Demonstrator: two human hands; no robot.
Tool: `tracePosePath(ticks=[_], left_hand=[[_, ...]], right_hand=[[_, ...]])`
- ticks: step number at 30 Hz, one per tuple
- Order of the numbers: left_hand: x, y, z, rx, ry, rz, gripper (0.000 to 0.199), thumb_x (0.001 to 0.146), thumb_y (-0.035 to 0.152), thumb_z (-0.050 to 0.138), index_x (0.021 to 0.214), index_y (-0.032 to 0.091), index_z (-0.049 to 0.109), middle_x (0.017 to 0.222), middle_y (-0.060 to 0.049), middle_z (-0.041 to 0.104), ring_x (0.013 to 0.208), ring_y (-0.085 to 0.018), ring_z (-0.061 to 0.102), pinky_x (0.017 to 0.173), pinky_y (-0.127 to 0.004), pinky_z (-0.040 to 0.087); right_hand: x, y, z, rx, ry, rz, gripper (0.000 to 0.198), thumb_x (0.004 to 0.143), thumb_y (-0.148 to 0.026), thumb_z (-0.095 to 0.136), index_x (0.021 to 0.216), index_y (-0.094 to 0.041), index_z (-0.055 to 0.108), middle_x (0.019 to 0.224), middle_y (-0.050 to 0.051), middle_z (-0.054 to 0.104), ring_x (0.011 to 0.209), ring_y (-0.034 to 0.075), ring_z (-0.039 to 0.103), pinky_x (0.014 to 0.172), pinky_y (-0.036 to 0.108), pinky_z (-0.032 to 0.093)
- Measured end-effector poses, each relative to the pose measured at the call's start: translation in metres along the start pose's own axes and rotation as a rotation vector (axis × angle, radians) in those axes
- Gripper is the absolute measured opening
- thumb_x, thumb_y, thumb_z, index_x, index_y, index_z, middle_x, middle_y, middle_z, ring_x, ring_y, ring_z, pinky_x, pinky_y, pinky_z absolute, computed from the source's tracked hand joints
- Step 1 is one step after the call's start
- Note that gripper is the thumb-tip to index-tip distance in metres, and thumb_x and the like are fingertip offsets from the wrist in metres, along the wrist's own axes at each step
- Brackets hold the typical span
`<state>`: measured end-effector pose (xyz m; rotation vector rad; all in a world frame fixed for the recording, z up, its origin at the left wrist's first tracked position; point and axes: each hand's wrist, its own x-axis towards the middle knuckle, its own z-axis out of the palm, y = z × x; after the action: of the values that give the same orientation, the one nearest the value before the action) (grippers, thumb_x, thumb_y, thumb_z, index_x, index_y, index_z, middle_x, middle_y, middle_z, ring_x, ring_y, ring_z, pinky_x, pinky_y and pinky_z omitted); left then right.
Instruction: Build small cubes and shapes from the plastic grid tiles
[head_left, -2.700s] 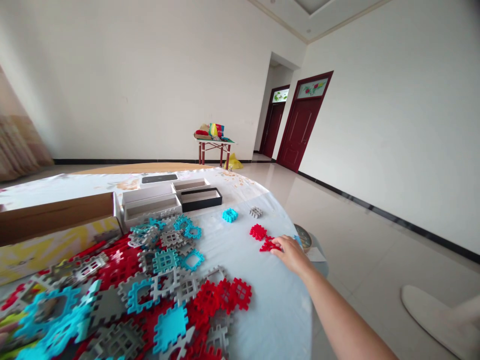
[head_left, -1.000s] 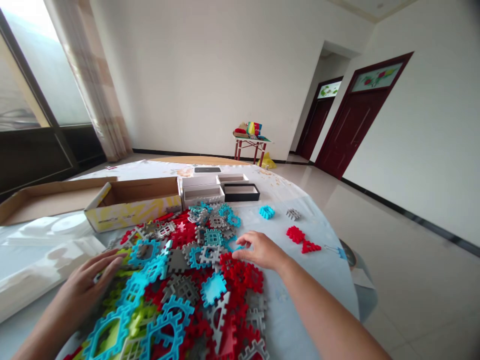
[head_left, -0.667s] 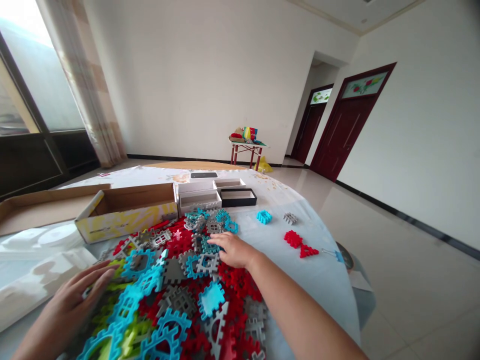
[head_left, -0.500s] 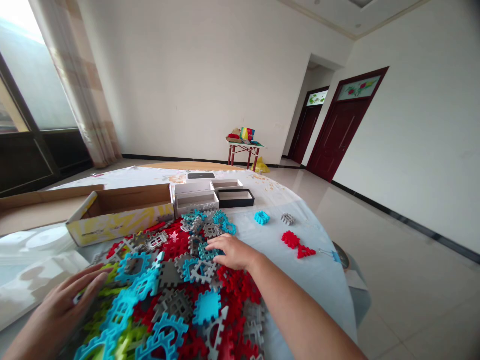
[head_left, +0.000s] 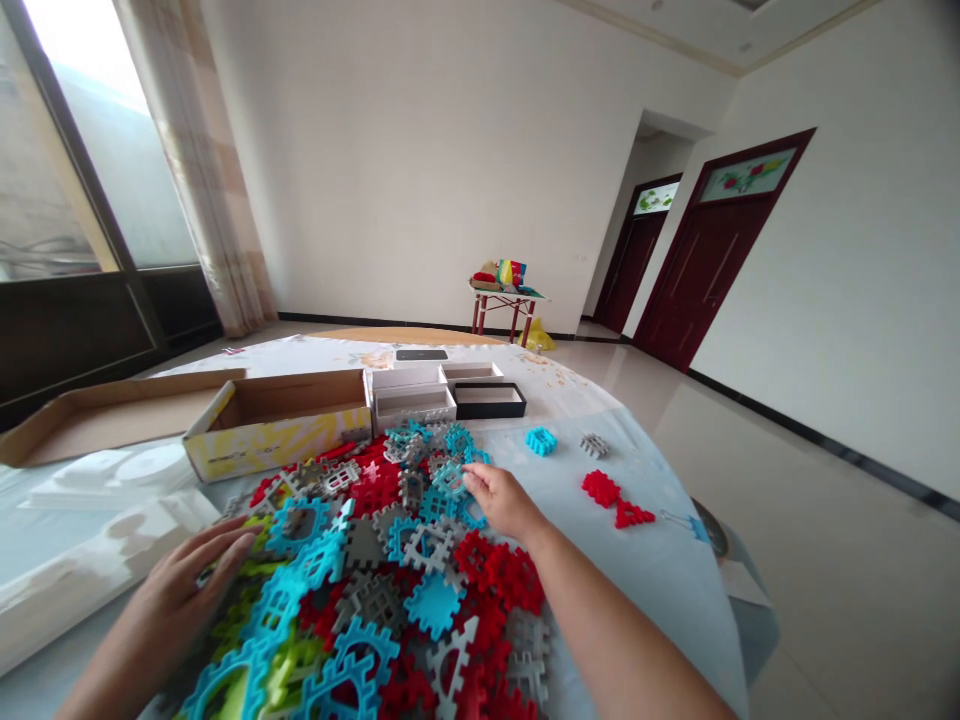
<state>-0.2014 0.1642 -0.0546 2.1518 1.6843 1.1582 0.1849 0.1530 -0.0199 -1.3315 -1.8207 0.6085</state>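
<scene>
A pile of toothed plastic building tiles in red, grey, blue and lime green [head_left: 435, 605] covers the near part of the table. My right hand [head_left: 504, 503] pinches a blue tile with window-like openings [head_left: 450, 478] by its right edge, just above the far right of the pile. My left hand [head_left: 191, 585] lies at the pile's left side with fingers stretched out, touching or close to the lime green tiles [head_left: 259, 545]. It holds nothing that I can see.
Behind the pile stand an open cardboard box [head_left: 277, 435], white trays [head_left: 412, 405] and a black tray [head_left: 490, 400]. White foam packaging [head_left: 97, 580] lies on the left. To the right are a small blue stack [head_left: 541, 441], a grey stack [head_left: 594, 445] and red tiles [head_left: 601, 488].
My right hand has lifted slightly from the pile with the blue tile pinched in its fingers. My left hand stays by the lime green tiles. The whole view has shifted a little.
</scene>
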Motion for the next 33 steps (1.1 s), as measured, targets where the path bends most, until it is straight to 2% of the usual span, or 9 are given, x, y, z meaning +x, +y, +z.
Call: tracePosePath(ticks=[6, 12, 18, 24, 29, 33], left_hand=[[0.001, 0.0, 0.001, 0.014, 0.027, -0.005, 0.061, 0.064, 0.074, 0.041, 0.086, 0.025, 0.07, 0.099, -0.007, 0.07, 0.092, -0.025, 0.064, 0.09, -0.043, 0.048], [0.0, -0.005, 0.002, 0.026, 0.018, 0.022, 0.057, 0.068, 0.07, 0.042, 0.088, 0.025, 0.069, 0.102, -0.007, 0.069, 0.094, -0.025, 0.063, 0.092, -0.041, 0.047], [0.0, -0.006, 0.001, 0.049, 0.026, 0.043, 0.056, 0.07, 0.069, 0.041, 0.09, 0.025, 0.069, 0.103, -0.007, 0.068, 0.094, -0.025, 0.063, 0.089, -0.04, 0.049], [0.0, 0.006, -0.003, 0.058, 0.011, 0.035, 0.062, 0.068, 0.072, 0.039, 0.088, 0.022, 0.069, 0.1, -0.009, 0.069, 0.093, -0.026, 0.063, 0.09, -0.04, 0.048], [-0.001, 0.011, -0.007, 0.061, 0.0, -0.01, 0.062, 0.067, 0.072, 0.039, 0.09, 0.022, 0.069, 0.102, -0.009, 0.068, 0.095, -0.025, 0.063, 0.091, -0.041, 0.048], [-0.001, 0.012, -0.007, 0.067, -0.008, -0.025, 0.061, 0.068, 0.071, 0.039, 0.092, 0.023, 0.069, 0.104, -0.009, 0.067, 0.096, -0.025, 0.062, 0.091, -0.041, 0.048]], right_hand=[[0.006, 0.02, -0.014, 0.098, 0.113, 0.099, 0.037, 0.085, -0.039, 0.045, 0.107, -0.014, 0.06, 0.094, 0.008, 0.068, 0.09, 0.02, 0.062, 0.083, 0.032, 0.047], [0.006, 0.03, -0.016, 0.075, 0.13, 0.131, 0.032, 0.084, -0.036, 0.046, 0.102, -0.015, 0.062, 0.095, 0.008, 0.068, 0.091, 0.02, 0.061, 0.081, 0.032, 0.047], [0.005, 0.027, -0.008, 0.048, 0.1, 0.118, 0.032, 0.084, -0.035, 0.046, 0.103, -0.015, 0.063, 0.085, 0.006, 0.069, 0.079, 0.018, 0.063, 0.074, 0.03, 0.048], [0.023, 0.015, -0.006, 0.041, 0.159, 0.077, 0.029, 0.082, -0.036, 0.05, 0.099, -0.018, 0.066, 0.092, 0.006, 0.069, 0.084, 0.017, 0.062, 0.077, 0.028, 0.048], [0.045, 0.015, 0.007, 0.089, 0.091, 0.185, 0.03, 0.082, -0.036, 0.05, 0.099, -0.017, 0.065, 0.071, 0.002, 0.067, 0.057, 0.013, 0.061, 0.056, 0.024, 0.049], [0.05, 0.018, 0.013, 0.108, 0.081, 0.194, 0.028, 0.081, -0.035, 0.05, 0.097, -0.017, 0.065, 0.067, 0.0, 0.065, 0.053, 0.012, 0.06, 0.052, 0.021, 0.047]])
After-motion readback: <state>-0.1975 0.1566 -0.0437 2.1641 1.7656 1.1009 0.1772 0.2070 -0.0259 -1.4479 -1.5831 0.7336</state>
